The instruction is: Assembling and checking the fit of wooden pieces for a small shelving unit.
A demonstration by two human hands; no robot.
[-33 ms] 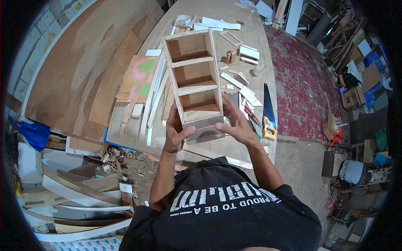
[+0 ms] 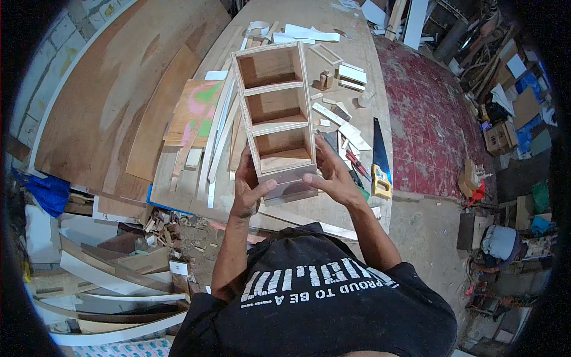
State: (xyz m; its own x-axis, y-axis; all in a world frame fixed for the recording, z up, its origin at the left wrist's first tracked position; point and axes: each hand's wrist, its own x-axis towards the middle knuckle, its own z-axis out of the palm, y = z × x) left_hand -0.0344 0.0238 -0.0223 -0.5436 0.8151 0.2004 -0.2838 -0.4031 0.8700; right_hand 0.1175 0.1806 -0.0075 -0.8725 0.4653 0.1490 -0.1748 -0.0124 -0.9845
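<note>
A small wooden shelf box (image 2: 279,127) with three open compartments stands over the near part of the workbench, tilted slightly left at its far end. Its near end is faced with smooth grey-brown panels (image 2: 288,183). My left hand (image 2: 248,191) grips the left side of that near end, thumb across the panel. On the opposite side, my right hand (image 2: 334,175) clasps it the same way, with its thumb on the panel's right edge. The fingers of both hands are partly hidden behind the box.
On the workbench (image 2: 363,59), right of the box, lie a handsaw (image 2: 380,157), red-handled pliers (image 2: 355,162), wood offcuts (image 2: 351,132), a thin rectangular frame (image 2: 325,54) and a small white-topped block (image 2: 352,74). Long strips and plywood sheets (image 2: 113,95) lie left. Scrap wood covers the floor at lower left.
</note>
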